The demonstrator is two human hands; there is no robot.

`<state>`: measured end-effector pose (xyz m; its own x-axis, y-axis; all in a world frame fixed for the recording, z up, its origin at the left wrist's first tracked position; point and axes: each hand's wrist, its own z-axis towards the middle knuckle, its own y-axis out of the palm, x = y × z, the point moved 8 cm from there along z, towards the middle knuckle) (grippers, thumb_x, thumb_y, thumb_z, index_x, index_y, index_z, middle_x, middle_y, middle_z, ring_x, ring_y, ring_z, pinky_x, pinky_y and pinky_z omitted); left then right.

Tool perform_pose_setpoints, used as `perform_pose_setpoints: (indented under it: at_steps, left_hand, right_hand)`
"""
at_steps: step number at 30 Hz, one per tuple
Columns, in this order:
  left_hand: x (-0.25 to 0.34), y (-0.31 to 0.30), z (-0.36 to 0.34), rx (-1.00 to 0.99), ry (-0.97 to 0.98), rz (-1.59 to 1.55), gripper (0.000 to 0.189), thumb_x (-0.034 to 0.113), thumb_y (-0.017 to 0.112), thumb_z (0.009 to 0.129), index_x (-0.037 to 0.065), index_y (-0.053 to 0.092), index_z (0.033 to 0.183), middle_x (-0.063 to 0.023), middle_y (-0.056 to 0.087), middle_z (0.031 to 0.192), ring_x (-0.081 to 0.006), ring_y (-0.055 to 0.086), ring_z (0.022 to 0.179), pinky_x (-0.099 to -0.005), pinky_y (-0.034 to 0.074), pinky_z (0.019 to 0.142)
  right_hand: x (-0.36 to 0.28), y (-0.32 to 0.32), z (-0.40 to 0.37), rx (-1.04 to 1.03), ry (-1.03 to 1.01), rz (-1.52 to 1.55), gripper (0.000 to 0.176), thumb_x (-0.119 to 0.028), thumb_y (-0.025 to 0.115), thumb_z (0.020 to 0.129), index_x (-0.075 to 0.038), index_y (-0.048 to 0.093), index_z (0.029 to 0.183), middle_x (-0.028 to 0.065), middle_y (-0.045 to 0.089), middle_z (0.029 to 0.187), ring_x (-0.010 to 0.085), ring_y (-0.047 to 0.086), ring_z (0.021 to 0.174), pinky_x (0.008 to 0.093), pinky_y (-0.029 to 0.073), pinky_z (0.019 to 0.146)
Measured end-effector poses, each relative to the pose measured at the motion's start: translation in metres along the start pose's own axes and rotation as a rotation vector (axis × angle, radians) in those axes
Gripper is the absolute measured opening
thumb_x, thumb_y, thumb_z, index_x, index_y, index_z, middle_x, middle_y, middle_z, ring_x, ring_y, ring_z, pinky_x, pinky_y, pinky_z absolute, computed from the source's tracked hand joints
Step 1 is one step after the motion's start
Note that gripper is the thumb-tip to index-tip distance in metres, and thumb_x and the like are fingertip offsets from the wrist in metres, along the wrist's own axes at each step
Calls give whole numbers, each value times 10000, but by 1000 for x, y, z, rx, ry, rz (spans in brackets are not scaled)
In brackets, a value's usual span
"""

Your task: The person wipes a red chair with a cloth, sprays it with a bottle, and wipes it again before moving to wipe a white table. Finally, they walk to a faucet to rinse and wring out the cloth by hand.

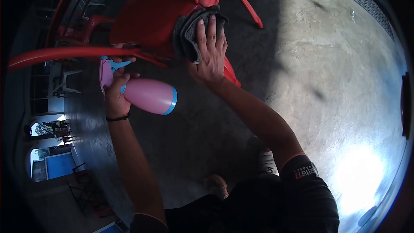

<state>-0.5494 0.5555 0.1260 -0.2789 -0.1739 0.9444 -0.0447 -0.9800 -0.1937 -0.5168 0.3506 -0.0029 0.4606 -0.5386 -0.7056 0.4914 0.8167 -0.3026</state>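
Holding bottle: left hand (pixel 115 97) clenched round neck of pink spray bottle (pixel 151 96), finger by blue trigger, just under red chair (pixel 146 13) rail.
Bottle handling: rigid plastic, probably light, smooth body; best grip at neck below trigger.
Cloth: grey cloth (pixel 185 34) bunched on chair edge; soft, limp, pinch a fold to lift.
Right hand: right hand (pixel 211 56) flat, fingers spread, pressing cloth onto chair.
Floor: concrete floor (pixel 327 82), sunlit patch far right.

**Bare concrete all round me**

Grey concrete floor (pixel 310 60) spreads under me, with a white glare patch (pixel 360 181) low to my right. A metal grate (pixel 364 2) runs along its far edge. Off to my left stand a white plastic chair (pixel 64 82) and daylit arched openings (pixel 45 127).
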Motion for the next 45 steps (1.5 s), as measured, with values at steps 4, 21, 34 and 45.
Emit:
perform_pose_setpoints:
  at_steps: [4,21,34,45]
  left_hand:
    - [-8,-4,-1,13,-13,-27,462,0,525,821,48,478,1278,-154,492,1386,-252,589,1153,-366,562,814]
    - [-1,-3,3,-18,-3,-12,591,35,581,765,67,474,1345,-110,447,1453,-240,576,1183,-349,528,805]
    - [-19,-54,-42,95,-15,-76,449,-19,535,725,58,538,1167,-167,379,1538,-253,601,1178,-312,506,849]
    - [-62,-67,-207,-112,-103,31,607,58,539,691,11,528,1295,-182,508,1414,-200,613,1080,-351,521,880]
  right_hand:
    - [6,-13,39,162,63,89,731,-349,491,889,16,326,1500,305,272,1549,548,301,1383,633,268,1091]
    - [40,-7,61,156,-161,139,598,-334,441,972,-19,367,1475,289,307,1530,523,284,1392,587,249,1125]
    - [3,46,-52,-388,-680,-579,680,-362,678,724,-332,538,1389,-52,590,1295,279,468,1291,539,322,1089]
    - [-77,79,-28,-445,-1133,-686,529,-234,577,822,-44,595,1316,65,592,1344,256,515,1311,374,396,1100]
